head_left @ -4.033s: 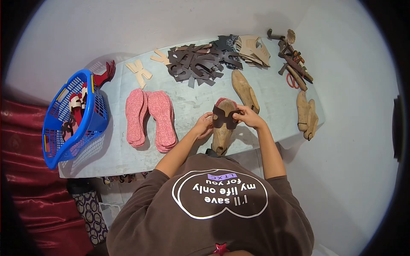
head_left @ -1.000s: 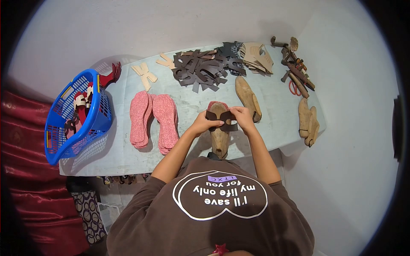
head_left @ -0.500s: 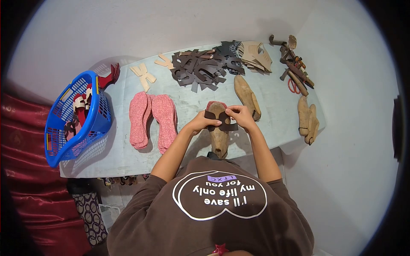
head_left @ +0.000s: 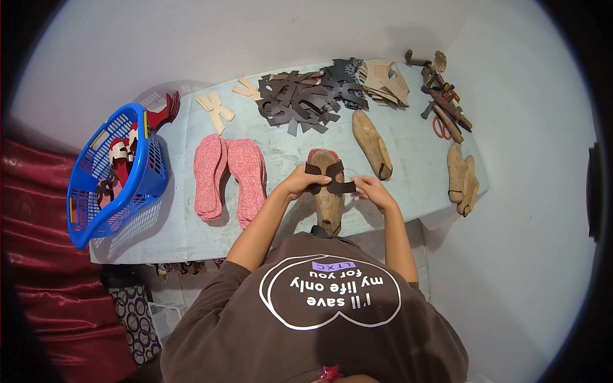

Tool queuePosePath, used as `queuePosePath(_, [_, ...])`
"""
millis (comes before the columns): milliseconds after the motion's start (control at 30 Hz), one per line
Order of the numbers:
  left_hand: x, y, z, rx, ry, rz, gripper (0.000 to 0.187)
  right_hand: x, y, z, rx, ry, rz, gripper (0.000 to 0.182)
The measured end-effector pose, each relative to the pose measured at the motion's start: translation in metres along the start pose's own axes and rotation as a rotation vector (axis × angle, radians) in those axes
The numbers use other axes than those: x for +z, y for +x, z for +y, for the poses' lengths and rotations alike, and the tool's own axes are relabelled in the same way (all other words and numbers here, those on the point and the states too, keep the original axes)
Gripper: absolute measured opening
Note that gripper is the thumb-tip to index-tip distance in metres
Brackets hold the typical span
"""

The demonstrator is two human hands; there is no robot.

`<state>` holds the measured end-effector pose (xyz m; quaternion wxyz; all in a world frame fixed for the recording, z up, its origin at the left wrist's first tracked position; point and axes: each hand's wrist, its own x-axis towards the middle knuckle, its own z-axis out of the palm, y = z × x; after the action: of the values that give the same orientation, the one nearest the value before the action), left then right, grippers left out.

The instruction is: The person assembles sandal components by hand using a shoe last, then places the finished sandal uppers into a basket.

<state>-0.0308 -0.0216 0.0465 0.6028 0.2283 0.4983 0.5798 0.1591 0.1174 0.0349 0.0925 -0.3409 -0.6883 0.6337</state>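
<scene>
A wooden shoe last point(head_left: 328, 209) stands in front of me, its heel end near my body and a pink patterned insole point(head_left: 313, 154) showing at its toe. Across the last lies a dark brown cut-out shoe upper point(head_left: 334, 171). My left hand point(head_left: 297, 183) is closed on the upper's left side, thumb pressing it against the last. At the right end of the lower strap, my right hand point(head_left: 375, 191) pinches the tip with bent fingers. Another wooden last point(head_left: 370, 144) lies just beyond my right hand.
Pink insole stacks point(head_left: 246, 179) lie left of the last. A blue basket point(head_left: 151, 163) with red-and-white footwear stands at the left edge. Dark brown uppers point(head_left: 297, 102) and beige pieces point(head_left: 381, 83) are heaped at the back. Tools point(head_left: 445, 105) and more lasts point(head_left: 454, 171) lie right.
My right hand has moved from the upper's top right down and outward to the lower strap's end. The left hand keeps its hold on the upper's left side.
</scene>
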Motion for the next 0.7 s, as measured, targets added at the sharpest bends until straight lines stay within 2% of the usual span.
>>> queuePosePath(33, [-0.001,0.000,-0.001,-0.007,0.008,-0.001,0.031,-0.002,-0.006,0.002,0.268,0.162,-0.149,0.029])
queuePosePath(100, [-0.001,0.002,-0.003,-0.017,0.016,-0.007,0.032,0.005,-0.011,0.010,0.246,0.140,-0.148,0.023])
queuePosePath(167, [-0.002,0.004,-0.006,-0.007,0.017,-0.045,0.032,0.015,-0.007,0.024,0.137,0.449,-0.042,0.017])
queuePosePath(233, [0.005,0.005,-0.007,0.007,-0.004,-0.047,0.032,0.027,-0.006,0.023,0.148,0.539,-0.030,0.015])
queuePosePath(300, [0.009,0.006,-0.007,0.022,-0.024,-0.050,0.032,0.039,0.003,0.035,0.153,0.840,-0.058,0.017])
queuePosePath(333, [0.010,0.007,-0.007,0.015,-0.021,-0.051,0.033,0.043,0.005,0.035,0.168,0.879,-0.060,0.017])
queuePosePath(567, [0.009,0.003,-0.007,0.041,-0.092,-0.077,0.033,0.046,0.007,0.018,0.271,0.839,-0.171,0.024])
queuePosePath(633, [0.007,0.006,-0.010,0.031,-0.097,-0.072,0.033,0.042,0.004,0.010,0.208,0.524,-0.026,0.025])
queuePosePath(700, [0.008,0.008,-0.013,0.017,-0.105,-0.071,0.032,0.040,0.008,0.012,0.166,0.419,0.012,0.024])
